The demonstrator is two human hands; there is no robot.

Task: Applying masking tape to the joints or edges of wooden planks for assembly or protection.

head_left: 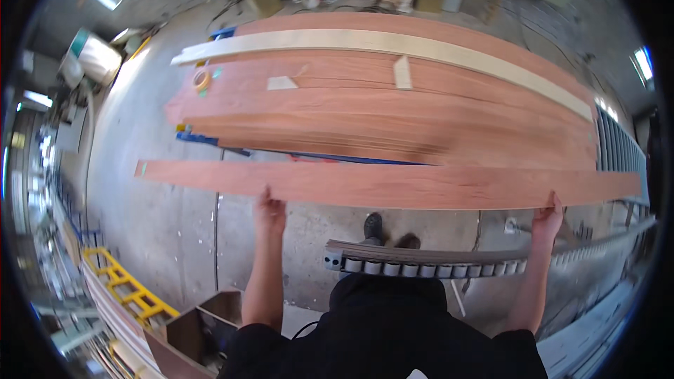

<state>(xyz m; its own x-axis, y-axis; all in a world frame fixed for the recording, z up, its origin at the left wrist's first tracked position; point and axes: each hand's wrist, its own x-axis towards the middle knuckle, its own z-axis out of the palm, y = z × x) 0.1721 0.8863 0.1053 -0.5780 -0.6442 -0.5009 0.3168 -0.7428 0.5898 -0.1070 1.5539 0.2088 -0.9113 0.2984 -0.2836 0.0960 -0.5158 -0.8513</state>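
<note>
A long, reddish wood strip [393, 186] stretches across in front of me, held level above the floor. My left hand [270, 214] grips its near edge left of the middle, thumb on top. Farther right, my right hand [547, 219] is closed on the same edge; the fingers of both hands are partly hidden under the wood. Just beyond lies a wide stack of reddish wood sheets [337, 107]. Across the stack's far side runs a long pale strip [330, 38]. Two short pale pieces, one flat [282, 83] and one narrow [402, 73], lie on it, near a tape roll [201, 81].
Close in front of my body runs a roller track [421, 269]. Blue metal supports [196, 139] show under the stack, and more rollers [620, 142] stand at its right end. A yellow frame [126, 284] and a brown open box [210, 316] are at the lower left.
</note>
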